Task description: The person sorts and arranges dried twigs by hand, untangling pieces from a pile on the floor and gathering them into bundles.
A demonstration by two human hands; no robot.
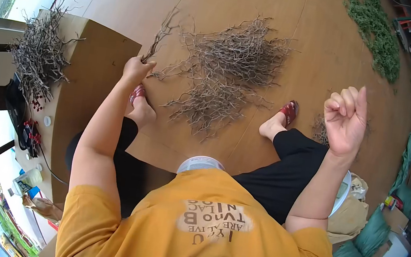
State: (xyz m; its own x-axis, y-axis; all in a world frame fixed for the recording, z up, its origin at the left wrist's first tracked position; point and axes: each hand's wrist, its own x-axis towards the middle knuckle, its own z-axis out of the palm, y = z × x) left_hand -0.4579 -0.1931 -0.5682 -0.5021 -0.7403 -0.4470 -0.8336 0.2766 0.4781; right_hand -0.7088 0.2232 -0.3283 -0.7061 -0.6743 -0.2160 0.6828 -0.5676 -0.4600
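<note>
The left hand pinches a thin twig sprig at its base, long axis pointing away from the wearer, tip leaning right, between the cardboard box and the large twig pile. The right hand, raised, curls loosely, nothing visible in it.

passage: floor between twig pile and greenery | obstacles: twig pile ahead, box at left

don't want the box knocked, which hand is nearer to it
Left. The left hand, with twigs in its grip, appears just off the right edge of the box; the right hand is raised, well off to the right.
</note>
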